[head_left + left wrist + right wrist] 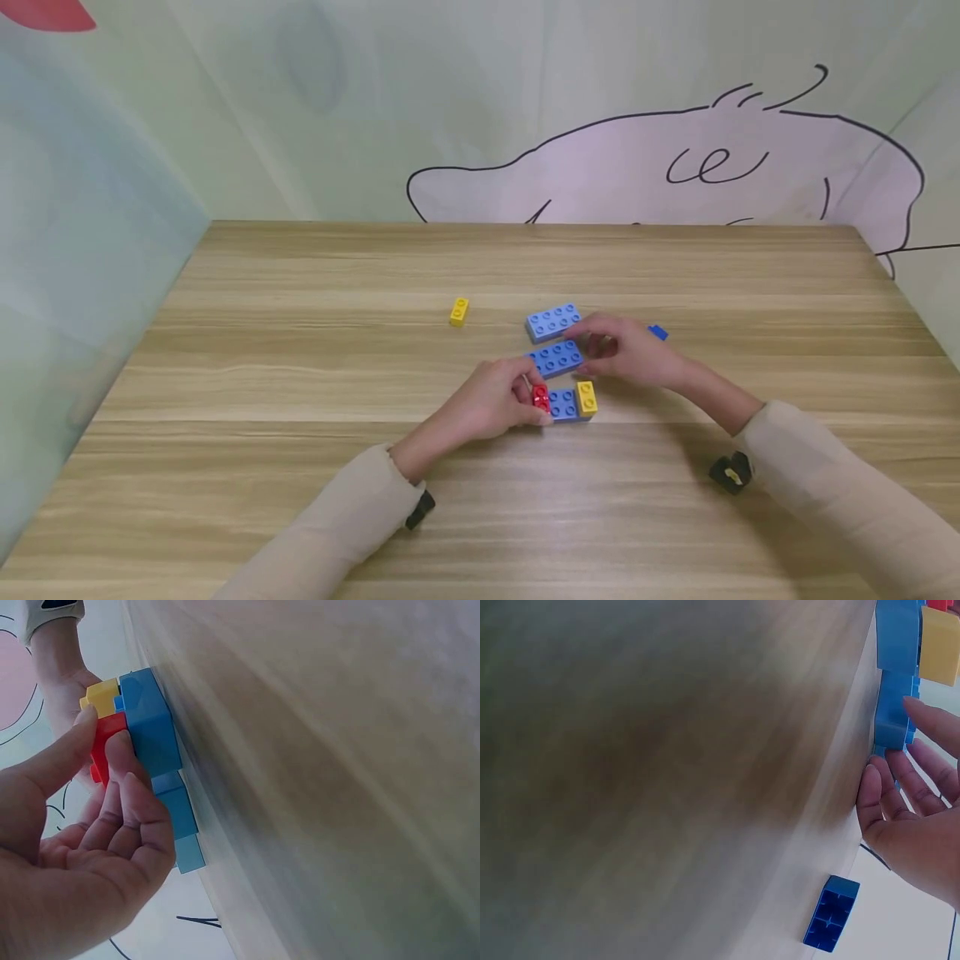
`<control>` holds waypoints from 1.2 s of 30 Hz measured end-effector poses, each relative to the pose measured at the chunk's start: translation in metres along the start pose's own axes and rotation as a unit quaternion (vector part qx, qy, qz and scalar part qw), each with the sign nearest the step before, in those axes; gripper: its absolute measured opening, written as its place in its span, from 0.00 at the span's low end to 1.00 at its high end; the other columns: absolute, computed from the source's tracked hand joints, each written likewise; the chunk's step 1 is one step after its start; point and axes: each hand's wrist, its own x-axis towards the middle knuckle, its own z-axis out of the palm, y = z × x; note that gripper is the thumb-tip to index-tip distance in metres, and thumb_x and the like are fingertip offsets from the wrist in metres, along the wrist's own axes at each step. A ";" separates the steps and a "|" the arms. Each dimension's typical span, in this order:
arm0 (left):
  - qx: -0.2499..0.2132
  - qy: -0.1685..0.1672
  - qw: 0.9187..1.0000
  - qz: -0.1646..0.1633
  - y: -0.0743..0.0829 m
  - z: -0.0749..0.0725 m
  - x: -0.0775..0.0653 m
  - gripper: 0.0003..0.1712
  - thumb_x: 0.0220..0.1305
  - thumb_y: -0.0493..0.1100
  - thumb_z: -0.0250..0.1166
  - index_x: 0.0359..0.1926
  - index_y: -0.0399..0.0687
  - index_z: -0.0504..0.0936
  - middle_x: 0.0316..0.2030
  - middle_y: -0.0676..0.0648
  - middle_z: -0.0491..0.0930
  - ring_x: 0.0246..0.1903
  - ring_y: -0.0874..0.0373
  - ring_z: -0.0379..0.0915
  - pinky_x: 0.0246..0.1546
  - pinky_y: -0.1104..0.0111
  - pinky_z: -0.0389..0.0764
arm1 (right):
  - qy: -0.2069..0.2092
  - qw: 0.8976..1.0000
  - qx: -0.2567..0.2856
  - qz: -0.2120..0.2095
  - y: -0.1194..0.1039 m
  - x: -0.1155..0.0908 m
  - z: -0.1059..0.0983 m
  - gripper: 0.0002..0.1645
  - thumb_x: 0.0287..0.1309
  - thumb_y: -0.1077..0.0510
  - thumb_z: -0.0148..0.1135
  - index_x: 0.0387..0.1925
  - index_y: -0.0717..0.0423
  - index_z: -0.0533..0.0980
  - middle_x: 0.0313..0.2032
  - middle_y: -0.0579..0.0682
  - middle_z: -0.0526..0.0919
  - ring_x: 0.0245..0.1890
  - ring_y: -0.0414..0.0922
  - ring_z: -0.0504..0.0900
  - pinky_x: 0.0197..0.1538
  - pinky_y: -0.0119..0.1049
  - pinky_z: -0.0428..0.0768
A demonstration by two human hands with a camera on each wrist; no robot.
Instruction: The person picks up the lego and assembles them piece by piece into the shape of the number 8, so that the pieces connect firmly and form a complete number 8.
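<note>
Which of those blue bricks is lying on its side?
The small blue brick, lying apart at the right: its hollow underside shows in the right wrist view, while the larger blue bricks sit studs up.

Below right of centre, the left hand (491, 400) pinches a red brick (541, 397) at the left end of a blue block (562, 405), a yellow brick (587, 398) on its right; above, the right hand (637, 350) curves beside another blue block (557, 358).

Clock centred on middle brick (557, 358), 12 toward wall (360, 125). On table (540, 508): rear brick (552, 322) at 12; front brick (562, 404) at 6, bearing first topper (587, 399) on its 3 o'clock end; second topper (541, 397) at its 9 o'clock end, seating unclear. Left outlier (459, 312) at 10; right outlier (657, 332) between 2 and 3.
</note>
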 end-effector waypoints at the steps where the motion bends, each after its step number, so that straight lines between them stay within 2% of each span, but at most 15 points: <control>1: 0.000 -0.001 1.000 0.000 0.000 0.000 0.000 0.17 0.50 0.42 0.71 0.39 0.46 0.75 0.23 0.51 0.75 0.22 0.59 0.69 0.22 0.73 0.70 | 0.000 1.000 -0.002 -0.002 0.000 0.000 0.000 0.25 0.48 0.64 0.68 0.50 0.60 0.74 0.41 0.51 0.76 0.37 0.46 0.74 0.41 0.37 0.76; 11: -0.003 -0.005 1.000 -0.003 0.001 -0.001 0.000 0.16 0.50 0.41 0.71 0.39 0.47 0.75 0.23 0.51 0.75 0.22 0.59 0.69 0.22 0.72 0.70 | 0.000 1.000 -0.022 0.012 0.000 0.000 0.001 0.24 0.47 0.62 0.69 0.49 0.59 0.76 0.38 0.49 0.76 0.36 0.46 0.73 0.40 0.36 0.76; 18: -0.002 -0.006 1.000 -0.004 0.001 -0.001 0.000 0.16 0.50 0.41 0.70 0.39 0.47 0.74 0.23 0.51 0.75 0.22 0.58 0.69 0.22 0.72 0.70 | 0.000 0.999 -0.030 0.012 0.001 -0.002 0.000 0.24 0.47 0.63 0.69 0.50 0.57 0.76 0.41 0.49 0.77 0.36 0.45 0.73 0.40 0.36 0.76; 36: 0.002 0.000 1.000 -0.007 0.002 0.000 0.000 0.16 0.49 0.41 0.71 0.39 0.47 0.75 0.23 0.51 0.75 0.21 0.59 0.68 0.21 0.73 0.68 | 0.009 1.000 -0.005 0.012 -0.002 -0.016 -0.012 0.19 0.47 0.65 0.68 0.44 0.63 0.76 0.37 0.51 0.77 0.37 0.47 0.75 0.41 0.41 0.78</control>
